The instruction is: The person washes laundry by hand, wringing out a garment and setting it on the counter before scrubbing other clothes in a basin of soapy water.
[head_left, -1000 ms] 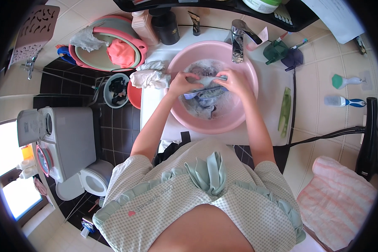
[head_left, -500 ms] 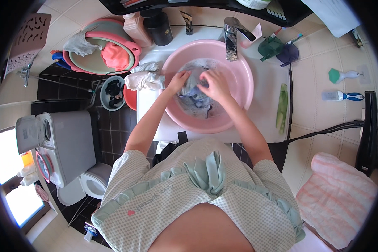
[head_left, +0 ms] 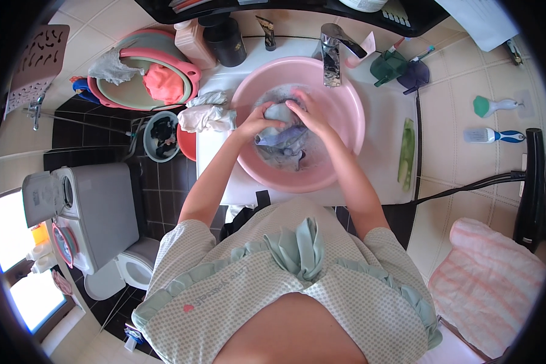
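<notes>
A round pink basin (head_left: 350,130) stands on the white washstand, holding cloudy, sudsy water. Inside it my left hand (head_left: 258,121) and my right hand (head_left: 311,115) face each other around a bunched pale grey garment (head_left: 279,113). The left fingers wrap its left side; my right thumb presses on it from the other side, with those fingers partly behind it. Below the hands, a bluish-purple wet garment (head_left: 280,137) lies crumpled, partly in the foamy water. Whether the two pieces are joined I cannot tell.
A chrome faucet (head_left: 331,57) reaches over the basin's back rim. Damp white cloths (head_left: 207,118) lie at its left. Cups with toothbrushes (head_left: 388,68) and a green leaf-like piece (head_left: 406,155) are at the right. A pink-rimmed tub (head_left: 191,73) and a bucket (head_left: 162,155) stand left.
The pale garment has been gathered into a rounder bunch between my hands. My left hand has opened out around its side, and my right hand has turned, fingers moving to its far side.
</notes>
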The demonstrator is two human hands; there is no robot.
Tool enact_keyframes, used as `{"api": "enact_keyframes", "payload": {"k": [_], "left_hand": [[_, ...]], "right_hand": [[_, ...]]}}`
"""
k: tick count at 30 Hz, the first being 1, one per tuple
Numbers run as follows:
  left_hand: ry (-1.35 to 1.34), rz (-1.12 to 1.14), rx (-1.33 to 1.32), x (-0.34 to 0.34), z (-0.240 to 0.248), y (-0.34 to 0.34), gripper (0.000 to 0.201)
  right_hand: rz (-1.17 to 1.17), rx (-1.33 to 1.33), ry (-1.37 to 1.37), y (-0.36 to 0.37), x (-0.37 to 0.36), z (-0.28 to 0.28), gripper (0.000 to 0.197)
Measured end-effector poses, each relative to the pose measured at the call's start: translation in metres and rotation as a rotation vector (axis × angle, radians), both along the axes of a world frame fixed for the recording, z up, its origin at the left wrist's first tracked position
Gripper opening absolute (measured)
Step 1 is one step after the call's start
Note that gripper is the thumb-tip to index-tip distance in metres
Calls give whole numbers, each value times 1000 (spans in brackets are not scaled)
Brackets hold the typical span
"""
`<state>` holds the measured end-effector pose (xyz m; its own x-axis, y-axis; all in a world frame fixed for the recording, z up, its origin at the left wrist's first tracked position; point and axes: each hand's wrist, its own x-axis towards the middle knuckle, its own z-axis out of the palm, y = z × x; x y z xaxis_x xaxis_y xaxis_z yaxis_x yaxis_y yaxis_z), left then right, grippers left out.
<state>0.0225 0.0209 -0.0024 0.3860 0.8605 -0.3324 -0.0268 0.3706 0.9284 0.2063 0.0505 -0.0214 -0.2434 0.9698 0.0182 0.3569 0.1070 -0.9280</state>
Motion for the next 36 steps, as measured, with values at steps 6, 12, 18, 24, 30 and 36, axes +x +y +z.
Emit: {"api": "enact_keyframes", "payload": {"k": [6, 12, 18, 24, 30, 36], "left_hand": [[-305, 189, -279, -10, -8, 3, 61], [359, 15, 92, -27, -82, 10, 50], [1101, 43, 340, 11, -52, 4, 42], [1486, -99, 410, 26, -76, 6, 40], [1313, -102, 459, 11, -88, 11, 34], [215, 492, -53, 17, -64, 26, 42]], "right_hand": [[-23, -522, 264, 0, 1, 8, 63], [41, -593, -129, 7, -2, 25, 64], [-86, 23, -935, -5, -8, -31, 43], [-34, 305, -994, -6, -17, -70, 30], [-118, 74, -892, 5, -15, -57, 36], [-357, 71, -241, 0, -29, -19, 38]]}}
